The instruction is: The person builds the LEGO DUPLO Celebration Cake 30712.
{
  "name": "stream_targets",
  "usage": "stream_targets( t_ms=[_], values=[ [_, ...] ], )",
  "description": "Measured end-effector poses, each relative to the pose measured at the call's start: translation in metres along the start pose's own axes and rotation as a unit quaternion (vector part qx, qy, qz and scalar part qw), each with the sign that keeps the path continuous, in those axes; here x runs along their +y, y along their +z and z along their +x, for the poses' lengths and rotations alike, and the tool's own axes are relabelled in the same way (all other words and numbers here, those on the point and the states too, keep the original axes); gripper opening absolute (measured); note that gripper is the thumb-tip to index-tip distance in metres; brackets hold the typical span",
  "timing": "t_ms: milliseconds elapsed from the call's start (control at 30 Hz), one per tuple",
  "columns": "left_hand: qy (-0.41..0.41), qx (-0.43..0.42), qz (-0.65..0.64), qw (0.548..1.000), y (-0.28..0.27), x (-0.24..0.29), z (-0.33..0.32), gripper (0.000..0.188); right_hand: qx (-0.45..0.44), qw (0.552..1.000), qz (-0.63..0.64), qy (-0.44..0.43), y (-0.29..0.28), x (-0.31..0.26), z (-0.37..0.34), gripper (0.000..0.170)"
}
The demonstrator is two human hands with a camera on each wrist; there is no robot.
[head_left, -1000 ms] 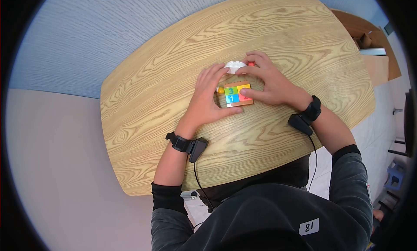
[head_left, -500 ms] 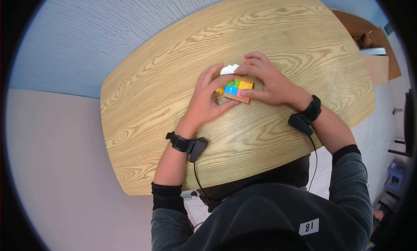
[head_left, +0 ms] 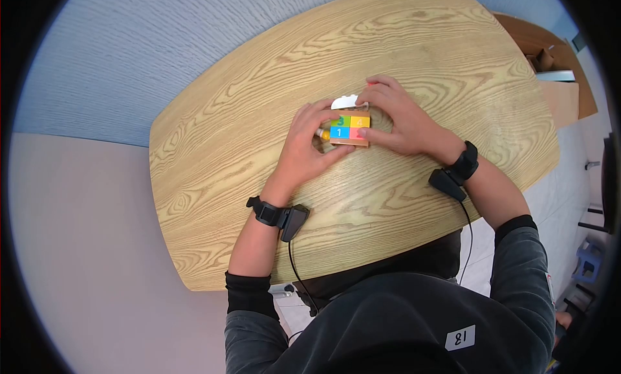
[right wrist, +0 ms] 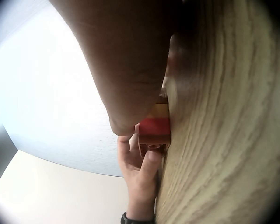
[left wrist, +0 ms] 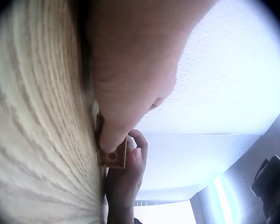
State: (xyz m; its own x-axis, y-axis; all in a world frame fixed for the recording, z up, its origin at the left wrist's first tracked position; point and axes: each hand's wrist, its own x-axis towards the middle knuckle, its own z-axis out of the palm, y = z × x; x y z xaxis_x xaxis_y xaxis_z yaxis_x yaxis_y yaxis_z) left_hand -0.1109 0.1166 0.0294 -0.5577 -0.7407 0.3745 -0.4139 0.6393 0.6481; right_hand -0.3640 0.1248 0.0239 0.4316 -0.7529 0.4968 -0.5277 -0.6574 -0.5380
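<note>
On my head feed, the numbered block (head_left: 351, 129) lies on the table (head_left: 226, 154), between the two hands. I see the left hand (head_left: 304, 146) half curled, pinching the block between the thumb at its near edge and a finger over its far left corner. The right hand (head_left: 402, 123) is curled as well, thumb on the square at the near right, fingertips reaching the white piece (head_left: 343, 103) at the far side. How firm either grip is, I cannot tell. If the two hands push unevenly, I'd expect the block to twist and the white piece to skid off line. The yellow piece (head_left: 325, 135), just left of the block, sits close enough to the left palm to be knocked. A red bit (head_left: 370, 85) shows by the right fingertips — mostly hidden, so I'd not trust its footing.

On my left wrist feed, the left thumb presses a brown brick (left wrist: 120, 162) at the block's near side, its hollow face showing. Too hard a push off-centre could tip the stack or pop that brick loose.

On my right wrist feed, the right forearm and hand hide the far joint — a crooked seating there could go unnoticed.
</note>
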Motion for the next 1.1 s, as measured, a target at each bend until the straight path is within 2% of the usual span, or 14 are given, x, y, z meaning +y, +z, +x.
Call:
stream_targets(
  t_ms=[133, 200, 267, 367, 433, 600, 733, 800, 1000, 1100],
  values=[
    [-0.01, -0.001, -0.004, 1.0, 0.0005, 0.0026, -0.0001, 0.065, -0.008, 0.999, 0.04, 0.019, -0.0048, -0.0048, 0.0017, 0.06],
    [-0.062, 0.004, -0.045, 0.997, 0.0013, 0.0059, -0.0009, 0.072, -0.007, 0.999, 0.041, 0.017, -0.0055, -0.0062, 0.0009, 0.066],
    [-0.056, 0.009, -0.035, 0.998, 0.0032, 0.0005, -0.0029, 0.075, -0.01, 1.0, -0.001, -0.007, -0.0055, -0.0071, 0.0012, 0.077],
    [-0.06, 0.01, -0.019, 0.998, 0.0023, 0.0028, -0.003, 0.08, -0.028, 0.999, -0.02, -0.02, -0.0058, -0.006, 0.001, 0.084],
    [-0.07, 0.005, -0.015, 0.997, 0.0015, 0.0038, -0.0024, 0.082, -0.027, 0.999, -0.023, -0.018, -0.0055, -0.0051, 0.0009, 0.084],
    [-0.018, 0.005, 0.049, 0.999, 0.0012, -0.0007, -0.0009, 0.095, -0.012, 0.999, -0.029, -0.034, -0.0026, -0.0011, 0.0001, 0.081],
    [-0.027, 0.0, 0.048, 0.998, 0.0011, 0.0039, 0.0014, 0.094, -0.011, 0.999, -0.008, -0.038, -0.0052, -0.0035, 0.0018, 0.076],
    [0.001, 0.0, 0.042, 0.999, 0.0001, 0.0064, 0.0029, 0.09, -0.011, 0.999, -0.001, -0.045, -0.0054, -0.004, 0.0018, 0.075],
    [0.011, 0.016, 0.022, 1.0, 0.0016, 0.0058, 0.0041, 0.081, -0.015, 1.0, -0.015, -0.017, -0.0025, -0.0076, -0.0021, 0.073],
    [0.017, 0.018, 0.037, 0.999, 0.001, 0.0035, 0.0026, 0.084, -0.024, 0.999, 0.025, 0.004, -0.0029, -0.0087, -0.0013, 0.072]
  ],
)
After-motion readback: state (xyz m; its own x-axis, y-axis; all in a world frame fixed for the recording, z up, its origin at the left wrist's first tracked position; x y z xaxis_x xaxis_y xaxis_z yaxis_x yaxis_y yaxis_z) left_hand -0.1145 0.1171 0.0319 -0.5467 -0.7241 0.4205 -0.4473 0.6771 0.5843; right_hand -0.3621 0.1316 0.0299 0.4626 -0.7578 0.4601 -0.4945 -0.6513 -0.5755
